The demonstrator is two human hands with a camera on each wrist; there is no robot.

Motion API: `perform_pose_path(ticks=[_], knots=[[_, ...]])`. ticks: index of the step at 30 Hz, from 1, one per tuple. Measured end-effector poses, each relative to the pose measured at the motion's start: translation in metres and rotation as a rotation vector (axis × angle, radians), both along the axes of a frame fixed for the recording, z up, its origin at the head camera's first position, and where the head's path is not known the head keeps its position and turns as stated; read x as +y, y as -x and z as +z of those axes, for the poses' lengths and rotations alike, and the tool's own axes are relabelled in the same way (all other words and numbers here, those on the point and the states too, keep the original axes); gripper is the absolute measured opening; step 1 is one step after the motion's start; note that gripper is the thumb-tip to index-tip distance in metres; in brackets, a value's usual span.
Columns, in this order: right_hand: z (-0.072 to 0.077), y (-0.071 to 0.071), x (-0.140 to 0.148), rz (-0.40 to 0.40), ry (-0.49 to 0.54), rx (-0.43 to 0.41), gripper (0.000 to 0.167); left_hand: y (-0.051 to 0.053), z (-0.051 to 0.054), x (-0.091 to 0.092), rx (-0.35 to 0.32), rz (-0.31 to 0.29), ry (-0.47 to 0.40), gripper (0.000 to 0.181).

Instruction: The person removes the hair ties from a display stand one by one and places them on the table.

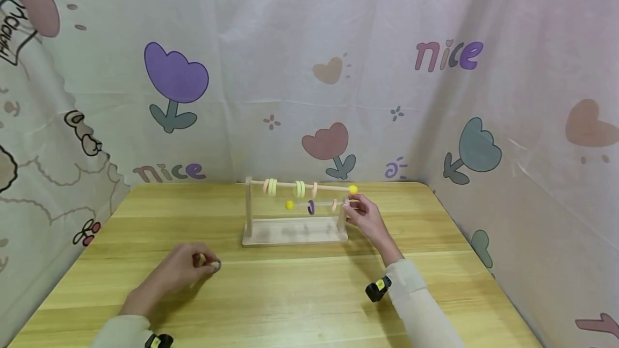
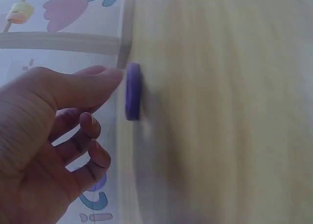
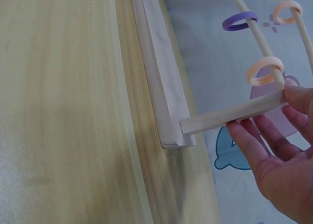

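A wooden rack (image 1: 295, 238) with two rods stands at the table's far middle. My left hand (image 1: 179, 270) is to its front left, pinching a purple ring (image 2: 132, 92) at the fingertips just above the table. The right hand (image 1: 368, 223) grips the rack's right post (image 3: 234, 112) between thumb and fingers. From that post the lower rod runs left to a yellow ball (image 1: 289, 205); it carries another purple ring (image 1: 311, 207) and a peach ring (image 3: 264, 71). Several peach and light-green rings (image 1: 272, 187) hang along the upper rod, whose right end has a yellow ball (image 1: 353, 189).
The rack rests on a wood-grain table (image 1: 290, 294) near its back edge. A pale cloth (image 1: 271, 69) printed with flowers and words hangs behind and along both sides. Black wrist cameras sit on both of the person's sleeves (image 1: 425, 305).
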State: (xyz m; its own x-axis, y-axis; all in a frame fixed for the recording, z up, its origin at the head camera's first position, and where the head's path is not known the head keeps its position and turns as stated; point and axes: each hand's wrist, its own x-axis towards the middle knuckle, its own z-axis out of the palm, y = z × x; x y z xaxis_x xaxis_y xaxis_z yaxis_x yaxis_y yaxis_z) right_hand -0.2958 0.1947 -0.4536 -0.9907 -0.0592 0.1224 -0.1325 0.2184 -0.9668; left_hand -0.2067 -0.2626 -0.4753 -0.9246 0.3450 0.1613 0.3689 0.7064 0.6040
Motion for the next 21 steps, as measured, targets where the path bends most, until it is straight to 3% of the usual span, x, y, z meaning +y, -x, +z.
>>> perform_pose_path(ticks=[4,10,21], knots=[[0.0,-0.001,0.0,0.005,-0.006,-0.002,0.04,0.004,0.004,0.007,0.057,0.024,-0.029,0.013],[0.001,-0.001,0.0,0.001,-0.019,-0.002,0.042,0.012,0.007,0.022,0.141,-0.012,-0.108,0.012],[0.002,-0.001,0.0,0.003,-0.025,-0.008,0.041,0.024,0.011,0.066,0.158,0.029,-0.265,0.015]])
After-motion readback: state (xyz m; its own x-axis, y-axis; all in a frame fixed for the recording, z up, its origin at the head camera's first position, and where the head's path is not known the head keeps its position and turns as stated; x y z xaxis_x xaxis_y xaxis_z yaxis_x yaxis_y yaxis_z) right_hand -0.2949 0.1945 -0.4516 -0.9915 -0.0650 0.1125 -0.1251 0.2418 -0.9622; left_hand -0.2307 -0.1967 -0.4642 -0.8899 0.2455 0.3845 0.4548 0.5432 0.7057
